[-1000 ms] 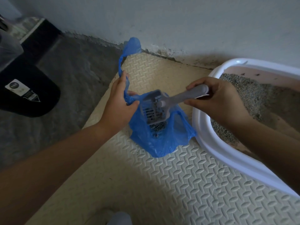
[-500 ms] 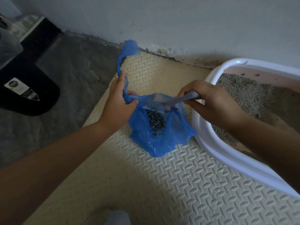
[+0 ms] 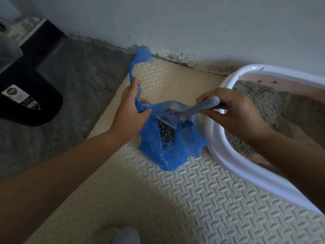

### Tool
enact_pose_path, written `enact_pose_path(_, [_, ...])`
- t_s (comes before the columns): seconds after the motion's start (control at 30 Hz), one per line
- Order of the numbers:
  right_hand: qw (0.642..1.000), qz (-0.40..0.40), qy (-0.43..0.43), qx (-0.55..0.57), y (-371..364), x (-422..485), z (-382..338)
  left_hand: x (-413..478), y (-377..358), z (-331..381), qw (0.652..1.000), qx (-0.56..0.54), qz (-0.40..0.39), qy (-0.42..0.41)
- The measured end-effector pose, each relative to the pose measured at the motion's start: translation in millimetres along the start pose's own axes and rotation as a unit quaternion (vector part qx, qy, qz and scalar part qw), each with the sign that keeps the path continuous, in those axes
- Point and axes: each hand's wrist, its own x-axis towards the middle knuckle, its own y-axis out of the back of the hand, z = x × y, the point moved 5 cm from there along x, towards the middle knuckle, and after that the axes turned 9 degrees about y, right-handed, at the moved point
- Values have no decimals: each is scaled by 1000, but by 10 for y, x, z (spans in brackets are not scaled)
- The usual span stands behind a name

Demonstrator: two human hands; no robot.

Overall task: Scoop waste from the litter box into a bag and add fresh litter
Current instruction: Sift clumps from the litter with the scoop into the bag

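A blue plastic bag (image 3: 184,148) stands open on the cream foam mat (image 3: 175,199), with dark grey litter clumps (image 3: 166,133) inside. My left hand (image 3: 128,113) grips the bag's left handle and holds its mouth open. My right hand (image 3: 233,111) grips the handle of a grey slotted scoop (image 3: 171,117), whose head is tipped over the bag's mouth. The white-rimmed litter box (image 3: 218,147) with grey litter (image 3: 260,97) sits right of the bag, touching it.
A grey wall runs along the back. Dark concrete floor (image 3: 73,85) lies left of the mat. A black object with a white label (image 3: 26,101) stands at the far left. Grey fabric (image 3: 126,235) shows at the bottom edge.
The scoop turned over and emptied its clumps into the bag, then tilted back slightly. My left hand kept hold of the bag handle.
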Motion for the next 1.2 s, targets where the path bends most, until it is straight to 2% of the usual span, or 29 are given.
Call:
enact_pose_path(0.4, [990, -72, 125, -11, -177, -59, -115, 21, -7, -2, 1000, 5, 6, 0])
enact_pose_path(0.97, [985, -77, 152, -34, -137, -161, -108, 25, -26, 42, 1000, 20, 12, -11])
enact_pose_path(1.2, [990, -54, 128, -25, -100, -183, -98, 30, -43, 62, 1000, 17, 14, -15])
